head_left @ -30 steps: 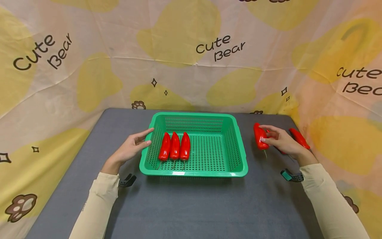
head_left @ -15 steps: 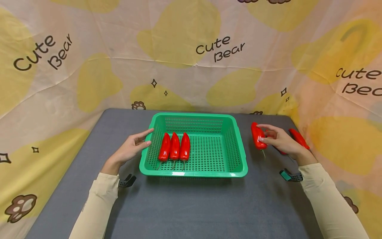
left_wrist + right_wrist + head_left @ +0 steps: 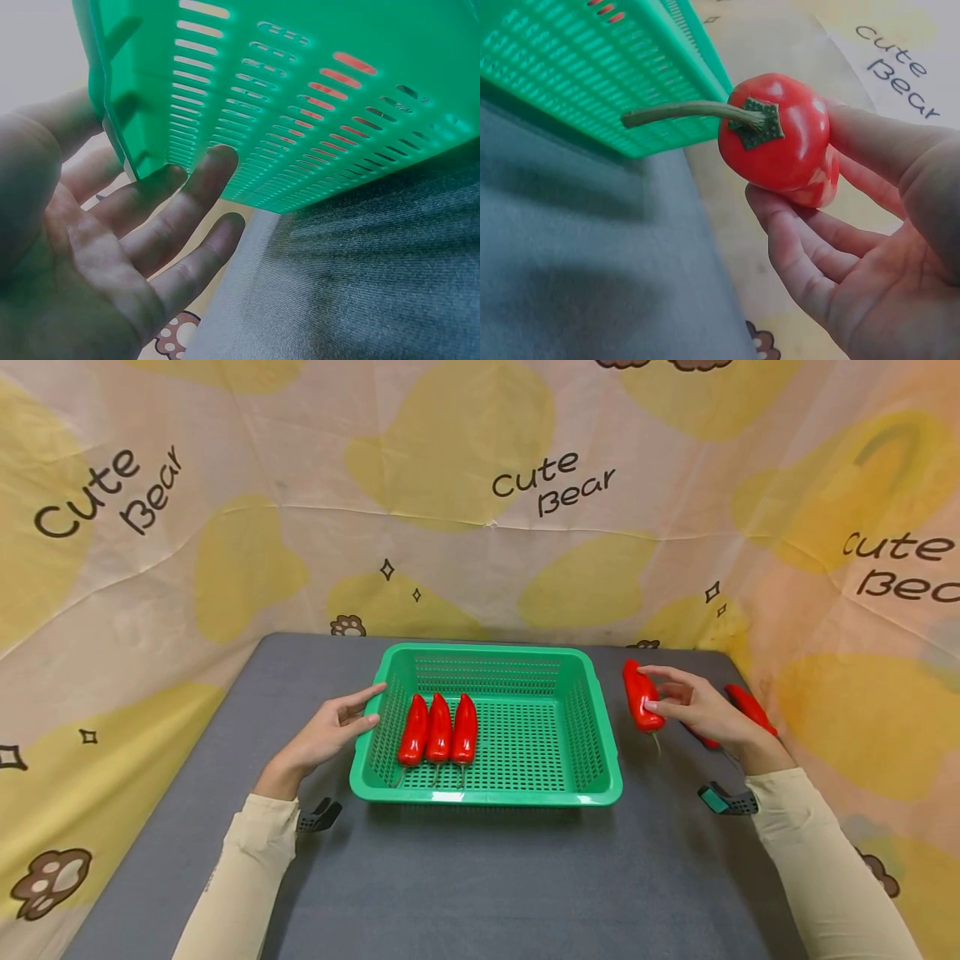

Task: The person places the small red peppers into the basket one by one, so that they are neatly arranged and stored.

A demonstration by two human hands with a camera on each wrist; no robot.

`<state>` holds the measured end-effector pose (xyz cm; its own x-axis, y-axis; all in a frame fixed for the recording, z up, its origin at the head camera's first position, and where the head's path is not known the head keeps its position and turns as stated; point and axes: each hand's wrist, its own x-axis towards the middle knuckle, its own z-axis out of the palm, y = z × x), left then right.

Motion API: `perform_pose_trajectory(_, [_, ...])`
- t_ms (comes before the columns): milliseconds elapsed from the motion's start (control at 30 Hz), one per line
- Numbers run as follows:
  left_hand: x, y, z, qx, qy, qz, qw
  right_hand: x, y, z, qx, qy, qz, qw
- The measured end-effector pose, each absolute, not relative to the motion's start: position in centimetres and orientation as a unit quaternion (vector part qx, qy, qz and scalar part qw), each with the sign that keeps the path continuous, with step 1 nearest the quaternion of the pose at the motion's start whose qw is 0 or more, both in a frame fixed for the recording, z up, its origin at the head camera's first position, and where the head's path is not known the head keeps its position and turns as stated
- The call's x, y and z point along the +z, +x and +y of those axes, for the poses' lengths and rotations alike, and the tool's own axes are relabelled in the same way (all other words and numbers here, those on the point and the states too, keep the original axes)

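Observation:
My right hand (image 3: 701, 710) pinches a glossy red chili pepper (image 3: 642, 697) between thumb and fingers, above the table right of the green basket (image 3: 487, 797). Its green stem (image 3: 682, 111) points toward the camera in the right wrist view. Three more red chili peppers (image 3: 438, 731) lie side by side in the basket's left part, stems toward the front. At the basket's left rim, my left hand (image 3: 326, 735) touches with thumb and index finger. The left wrist view shows the other fingers (image 3: 217, 161) loosely extended along the slotted outer wall.
Under and behind the right hand lies another red pepper (image 3: 708, 742), mostly hidden. A further red pepper (image 3: 750, 708) lies near the right edge of the grey table (image 3: 480, 885). Printed cloth (image 3: 480, 568) hangs behind and at the sides.
My right hand has moved left and slightly away from me with the chili pepper, nearer the basket. The left hand and the basket have stayed in place.

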<state>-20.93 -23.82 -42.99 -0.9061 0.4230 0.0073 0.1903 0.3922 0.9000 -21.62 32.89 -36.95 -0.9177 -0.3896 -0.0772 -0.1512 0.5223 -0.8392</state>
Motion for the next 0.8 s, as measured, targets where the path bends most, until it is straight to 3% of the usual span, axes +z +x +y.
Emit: perform_pose_trajectory(800, [-42.8,-20.7,-23.7,0.525,0.179,0.824,0.117,-35.9,-21.9,29.5,-0.498,-0.178,0.839,0.129])
